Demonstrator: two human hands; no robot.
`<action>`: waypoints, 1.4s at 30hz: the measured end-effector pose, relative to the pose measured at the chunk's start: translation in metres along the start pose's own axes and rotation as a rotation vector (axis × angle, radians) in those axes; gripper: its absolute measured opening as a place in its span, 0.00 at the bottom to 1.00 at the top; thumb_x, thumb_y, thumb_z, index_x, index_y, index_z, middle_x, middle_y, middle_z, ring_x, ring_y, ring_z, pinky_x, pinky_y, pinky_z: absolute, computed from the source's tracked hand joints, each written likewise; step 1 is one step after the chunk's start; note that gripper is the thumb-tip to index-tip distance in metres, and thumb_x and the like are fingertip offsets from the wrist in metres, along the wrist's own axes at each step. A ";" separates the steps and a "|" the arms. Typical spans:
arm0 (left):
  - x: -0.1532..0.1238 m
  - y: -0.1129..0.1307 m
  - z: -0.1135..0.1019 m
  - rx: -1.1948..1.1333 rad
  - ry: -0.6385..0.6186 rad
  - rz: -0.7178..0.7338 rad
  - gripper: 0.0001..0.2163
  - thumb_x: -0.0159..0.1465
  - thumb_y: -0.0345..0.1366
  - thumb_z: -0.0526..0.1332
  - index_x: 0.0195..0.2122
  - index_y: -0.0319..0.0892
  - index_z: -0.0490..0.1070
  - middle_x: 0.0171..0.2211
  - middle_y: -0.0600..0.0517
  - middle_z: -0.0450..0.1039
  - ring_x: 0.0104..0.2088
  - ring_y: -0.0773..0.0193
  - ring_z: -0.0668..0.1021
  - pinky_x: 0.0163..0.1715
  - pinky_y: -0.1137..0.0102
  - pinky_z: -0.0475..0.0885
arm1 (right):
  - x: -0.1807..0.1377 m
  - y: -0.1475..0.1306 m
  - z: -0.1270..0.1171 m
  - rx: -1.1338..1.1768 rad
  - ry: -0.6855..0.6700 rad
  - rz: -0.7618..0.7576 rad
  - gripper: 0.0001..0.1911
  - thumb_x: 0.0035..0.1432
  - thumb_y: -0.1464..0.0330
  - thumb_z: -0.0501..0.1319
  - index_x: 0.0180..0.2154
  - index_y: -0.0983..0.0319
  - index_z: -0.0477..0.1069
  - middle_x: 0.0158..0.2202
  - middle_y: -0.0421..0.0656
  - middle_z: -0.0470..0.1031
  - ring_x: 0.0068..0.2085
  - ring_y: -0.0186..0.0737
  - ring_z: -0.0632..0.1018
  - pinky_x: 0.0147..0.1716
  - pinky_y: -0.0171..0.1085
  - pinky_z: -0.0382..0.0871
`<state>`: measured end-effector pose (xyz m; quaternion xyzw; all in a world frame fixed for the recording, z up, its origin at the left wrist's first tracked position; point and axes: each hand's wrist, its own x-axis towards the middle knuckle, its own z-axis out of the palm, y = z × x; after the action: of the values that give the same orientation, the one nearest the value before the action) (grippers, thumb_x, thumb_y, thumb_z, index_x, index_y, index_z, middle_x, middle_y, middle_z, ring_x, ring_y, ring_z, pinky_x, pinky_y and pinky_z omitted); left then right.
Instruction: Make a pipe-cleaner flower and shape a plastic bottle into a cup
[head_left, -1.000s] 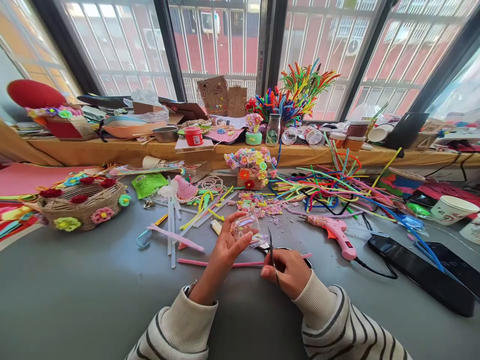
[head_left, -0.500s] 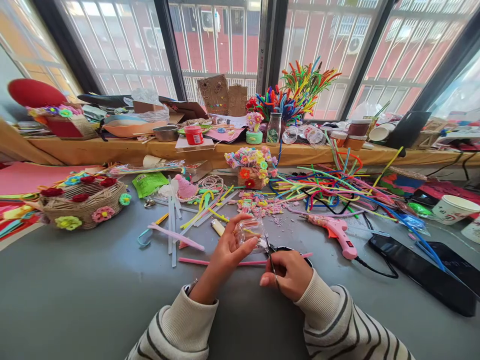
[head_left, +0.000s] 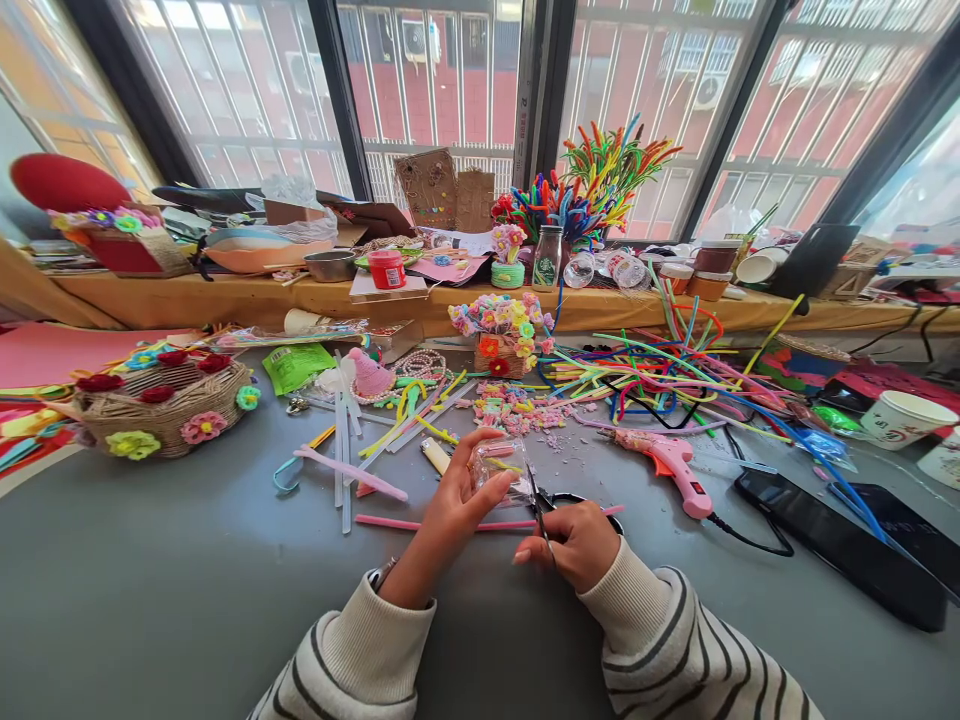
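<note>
My left hand (head_left: 463,502) is closed round a clear plastic piece (head_left: 498,458), which looks like part of a cup or box; its exact kind I cannot make out. Slim scissors (head_left: 535,492) are in my right hand (head_left: 576,545), their blades pointing up against the right edge of the plastic. Behind that hand lies a dark ring-shaped thing (head_left: 616,522), partly covered. A pink pipe cleaner (head_left: 397,522) runs across the table beneath both hands. Just left of the plastic lies a lighter (head_left: 435,457).
A pink glue gun (head_left: 679,466) lies to the right, its cord near two phones (head_left: 832,545). On the left stand a twine basket (head_left: 169,412) and several glue sticks (head_left: 343,470). Behind the hands are pink scraps (head_left: 517,410) and a heap of pipe cleaners (head_left: 645,370).
My right hand has shifted slightly left and up with the scissors, whose blades sit a little differently at the plastic's edge. My left hand stays nearly in place.
</note>
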<state>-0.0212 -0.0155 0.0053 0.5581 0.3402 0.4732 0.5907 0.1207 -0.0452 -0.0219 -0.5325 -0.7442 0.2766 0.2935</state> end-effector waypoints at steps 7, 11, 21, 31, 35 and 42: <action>0.001 0.000 0.000 0.026 0.019 0.006 0.18 0.50 0.39 0.56 0.41 0.45 0.56 0.38 0.49 0.63 0.35 0.62 0.70 0.36 0.67 0.63 | -0.001 0.006 0.008 0.065 0.057 -0.016 0.32 0.40 0.45 0.46 0.12 0.64 0.71 0.07 0.41 0.64 0.12 0.28 0.61 0.14 0.28 0.55; 0.001 -0.002 -0.001 -0.017 -0.002 0.029 0.18 0.50 0.38 0.57 0.41 0.45 0.55 0.38 0.50 0.63 0.36 0.62 0.70 0.37 0.66 0.63 | 0.000 0.008 0.008 0.102 0.042 -0.022 0.32 0.39 0.45 0.47 0.12 0.64 0.71 0.07 0.41 0.65 0.12 0.28 0.63 0.14 0.28 0.56; 0.000 -0.001 -0.002 -0.166 0.003 0.084 0.18 0.47 0.34 0.59 0.40 0.46 0.58 0.41 0.50 0.60 0.40 0.58 0.69 0.39 0.65 0.63 | 0.001 0.007 0.006 0.069 0.055 -0.052 0.32 0.39 0.44 0.46 0.07 0.64 0.66 0.06 0.40 0.63 0.11 0.26 0.61 0.13 0.27 0.54; -0.004 0.009 -0.001 -0.295 0.055 -0.005 0.18 0.50 0.40 0.54 0.43 0.46 0.56 0.38 0.48 0.66 0.33 0.60 0.72 0.32 0.65 0.65 | -0.001 -0.003 -0.005 0.096 0.126 0.031 0.30 0.43 0.48 0.49 0.08 0.65 0.65 0.08 0.42 0.65 0.14 0.28 0.62 0.16 0.29 0.55; -0.003 0.009 -0.003 -0.353 0.039 -0.034 0.20 0.51 0.42 0.53 0.45 0.44 0.54 0.37 0.47 0.68 0.30 0.61 0.73 0.29 0.68 0.65 | -0.001 -0.004 -0.009 0.127 0.142 0.080 0.28 0.42 0.49 0.51 0.11 0.66 0.68 0.10 0.41 0.65 0.15 0.28 0.61 0.17 0.30 0.55; 0.002 0.005 -0.013 -0.457 -0.045 -0.151 0.26 0.53 0.52 0.39 0.37 0.35 0.62 0.26 0.44 0.71 0.21 0.64 0.71 0.19 0.72 0.63 | 0.000 -0.001 -0.011 0.301 0.174 0.160 0.25 0.38 0.50 0.55 0.16 0.67 0.71 0.12 0.39 0.62 0.18 0.30 0.62 0.17 0.31 0.54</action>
<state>-0.0332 -0.0096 0.0084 0.3933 0.2522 0.4798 0.7427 0.1282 -0.0441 -0.0140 -0.5619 -0.6217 0.3600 0.4100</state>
